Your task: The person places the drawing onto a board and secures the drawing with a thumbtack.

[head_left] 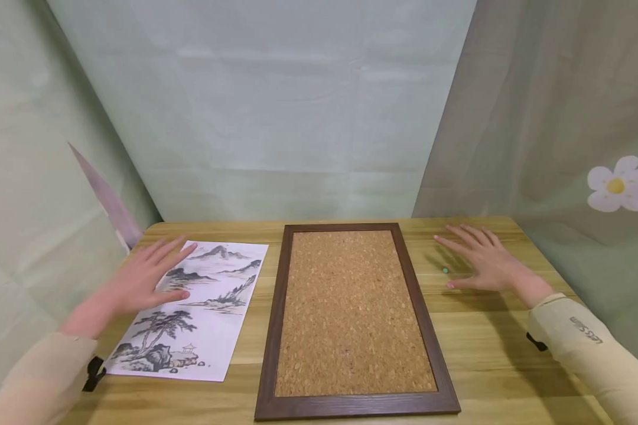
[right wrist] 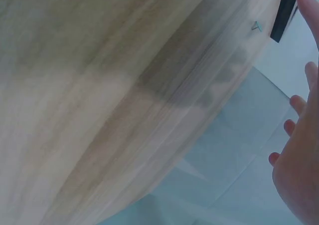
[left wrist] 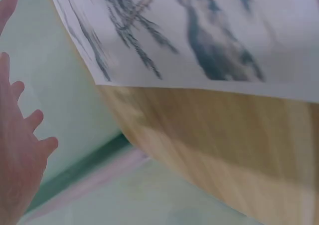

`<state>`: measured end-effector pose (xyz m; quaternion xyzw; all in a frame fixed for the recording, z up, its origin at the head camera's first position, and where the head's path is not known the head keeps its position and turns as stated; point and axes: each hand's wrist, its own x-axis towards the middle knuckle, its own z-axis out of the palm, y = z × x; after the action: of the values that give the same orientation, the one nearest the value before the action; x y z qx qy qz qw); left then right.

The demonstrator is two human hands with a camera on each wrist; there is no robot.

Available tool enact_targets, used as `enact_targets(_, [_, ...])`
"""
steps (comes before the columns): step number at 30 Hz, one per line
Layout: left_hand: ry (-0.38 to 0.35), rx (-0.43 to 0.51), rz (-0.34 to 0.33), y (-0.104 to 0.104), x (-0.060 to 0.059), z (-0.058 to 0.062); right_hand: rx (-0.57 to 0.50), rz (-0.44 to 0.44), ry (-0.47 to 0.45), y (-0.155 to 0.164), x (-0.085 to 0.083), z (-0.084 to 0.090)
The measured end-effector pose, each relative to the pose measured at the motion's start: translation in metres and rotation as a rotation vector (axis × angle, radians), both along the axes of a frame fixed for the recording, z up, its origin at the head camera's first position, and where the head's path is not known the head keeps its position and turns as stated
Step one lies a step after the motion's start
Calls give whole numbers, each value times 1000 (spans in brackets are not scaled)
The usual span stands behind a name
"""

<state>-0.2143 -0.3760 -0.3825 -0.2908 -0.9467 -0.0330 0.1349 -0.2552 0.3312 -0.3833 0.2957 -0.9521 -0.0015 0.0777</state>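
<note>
Left hand [head_left: 140, 277] lies flat, fingers spread, on the ink painting [head_left: 202, 319] near the table's [head_left: 489, 354] left edge — right hand [head_left: 481, 260] spread wide, holding nothing, beside a green pushpin [head_left: 445, 270].

Here's the table [head_left: 489, 330], light honey-yellow wood with streaky grain. On it lies a white sheet [head_left: 212, 330] printed in grey-black ink wash: mountains up top, dark pines and a tiny pavilion lower down. Next to it is the cork board [head_left: 353, 313], speckled sandy brown, rimmed by a dark chocolate-brown frame [head_left: 276, 321]. A small teal-green pin [head_left: 445, 270] dots the wood. The backdrop cloth [head_left: 276, 106] is pale mint green; on the one side it carries a white flower [head_left: 621, 184] with a yellow centre. The sleeves [head_left: 595, 348] are pale beige, one with grey lettering.
</note>
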Motion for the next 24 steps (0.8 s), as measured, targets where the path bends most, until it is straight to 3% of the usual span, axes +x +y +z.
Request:
enact_targets(6, [1, 25, 3, -13, 6, -8, 15, -3, 5, 1, 1, -2])
enact_targets(17, [-162, 94, 104, -18, 23, -8, 25, -47, -64, 2, 3, -6])
enact_targets(24, [-195, 104, 158, -21, 34, -11, 41, -58, -80, 4, 3, -11])
